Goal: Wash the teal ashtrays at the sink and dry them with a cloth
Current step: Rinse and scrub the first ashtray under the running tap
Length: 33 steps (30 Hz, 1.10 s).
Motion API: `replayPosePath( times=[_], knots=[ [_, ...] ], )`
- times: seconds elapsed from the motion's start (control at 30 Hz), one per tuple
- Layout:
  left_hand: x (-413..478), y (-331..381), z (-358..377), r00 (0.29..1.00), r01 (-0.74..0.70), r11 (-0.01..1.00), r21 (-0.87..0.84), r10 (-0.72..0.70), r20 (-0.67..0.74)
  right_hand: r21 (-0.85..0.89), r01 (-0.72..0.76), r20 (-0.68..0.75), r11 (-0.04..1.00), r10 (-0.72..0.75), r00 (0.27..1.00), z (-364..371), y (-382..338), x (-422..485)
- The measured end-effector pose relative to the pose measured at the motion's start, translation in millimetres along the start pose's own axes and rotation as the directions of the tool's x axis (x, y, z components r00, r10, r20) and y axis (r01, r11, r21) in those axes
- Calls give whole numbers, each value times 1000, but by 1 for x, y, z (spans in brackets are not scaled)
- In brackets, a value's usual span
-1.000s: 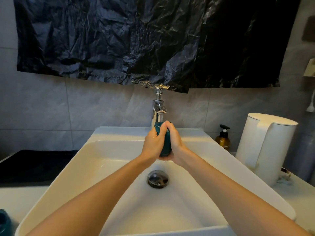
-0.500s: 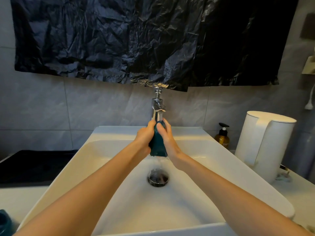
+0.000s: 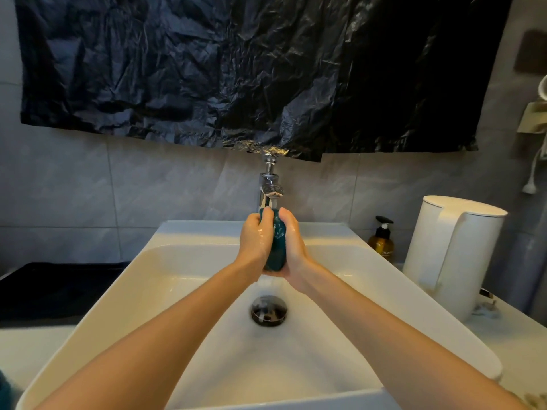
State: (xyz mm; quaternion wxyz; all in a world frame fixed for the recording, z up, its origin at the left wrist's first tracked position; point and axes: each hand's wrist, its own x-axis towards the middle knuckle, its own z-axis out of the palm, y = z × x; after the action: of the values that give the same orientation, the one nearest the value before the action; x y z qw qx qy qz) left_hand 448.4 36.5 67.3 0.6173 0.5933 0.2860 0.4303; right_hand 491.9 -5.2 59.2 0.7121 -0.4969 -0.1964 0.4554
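A crumpled black plastic sheet (image 3: 236, 69) hangs across the grey tiled wall (image 3: 88, 187), and its lower edge drapes over the top of the chrome tap (image 3: 270, 187), hiding whatever is above the tap. Below it lies the white sink (image 3: 165, 250), with a dark round drain (image 3: 268, 309) at the bottom of the basin. Just under the spout, above the basin, the teal ashtray (image 3: 276, 247) stands on edge between two wet hands. The left hand (image 3: 254, 244) and the right hand (image 3: 293, 250) both curl round it and clasp it from either side, so most of it is covered and only a narrow strip shows. Drops glisten on that strip, and water falls from beneath the hands towards the drain. To the right of the sink stands an amber pump bottle (image 3: 381, 242) with a black pump. Its label carries writing too small to read, and its fill level cannot be told. Beside it is a tall white jug (image 3: 450, 255) with a closed lid and a handle, its contents hidden. A flat black surface (image 3: 53, 288) lies to the left of the sink, and a sliver of something teal (image 3: 4, 389) shows at the lower left edge. A white cord (image 3: 532, 173) hangs at the far right.
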Motion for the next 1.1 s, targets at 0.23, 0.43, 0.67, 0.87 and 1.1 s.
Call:
replayPosePath(
  times=[0.23,0.43,0.67,0.87,1.1],
  knots=[
    [-3,-17,-3,937,-347,916,202,332,107,-26,26,-100,999,-28,995,-5,-6,4],
    [5,-6,2,992,64,996,64,-57,-110,-316,104,-9,943,-113,994,-5,0,3],
    [-1,-26,0,943,-297,905,303,329,-58,-135,-37,-50,990,30,998,-3,0,1],
    [14,-7,-4,978,207,978,-27,-208,-31,-346,90,-54,934,-116,992,-1,6,6],
    [21,-1,-18,963,247,958,-148,-227,143,-429,487,143,761,-475,868,-4,12,5]
  ],
)
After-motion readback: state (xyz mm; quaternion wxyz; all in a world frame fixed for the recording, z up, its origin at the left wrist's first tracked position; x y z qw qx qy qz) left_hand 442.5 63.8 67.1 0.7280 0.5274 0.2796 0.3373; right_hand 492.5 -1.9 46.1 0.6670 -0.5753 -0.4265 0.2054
